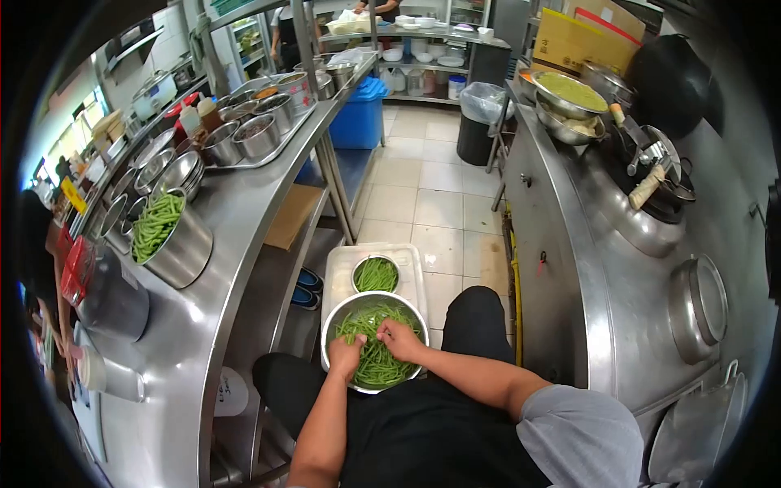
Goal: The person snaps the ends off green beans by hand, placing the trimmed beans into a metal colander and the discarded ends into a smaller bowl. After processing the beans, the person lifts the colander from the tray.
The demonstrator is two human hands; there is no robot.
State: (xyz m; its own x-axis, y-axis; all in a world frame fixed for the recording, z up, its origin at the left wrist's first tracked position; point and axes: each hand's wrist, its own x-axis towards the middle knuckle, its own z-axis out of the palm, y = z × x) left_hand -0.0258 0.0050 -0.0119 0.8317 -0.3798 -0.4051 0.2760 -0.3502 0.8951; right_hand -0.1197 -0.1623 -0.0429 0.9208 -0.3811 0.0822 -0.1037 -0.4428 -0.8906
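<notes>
A wide metal bowl point(329, 312) full of long green beans point(378, 368) rests low between my knees. My left hand point(346, 355) is over the left side of the bowl, its fingers closed on green beans. To the right, my right hand point(399, 338) is pinched shut, with a green bean at its fingertips. The hands are a short way apart, and the ends of the beans they grip are hard to make out. Just beyond the bowl, a smaller round container point(376, 275) holds more green beans. It stands on a white plastic stool or lid point(336, 268).
On the left steel counter point(244, 244) stand a tall pot point(191, 248) of green beans and a tray of metal pots point(259, 137). The right counter bears bowls point(569, 91) and a wok lid. A black bin point(480, 138) and blue tub point(356, 118) stand farther off. People work at the back.
</notes>
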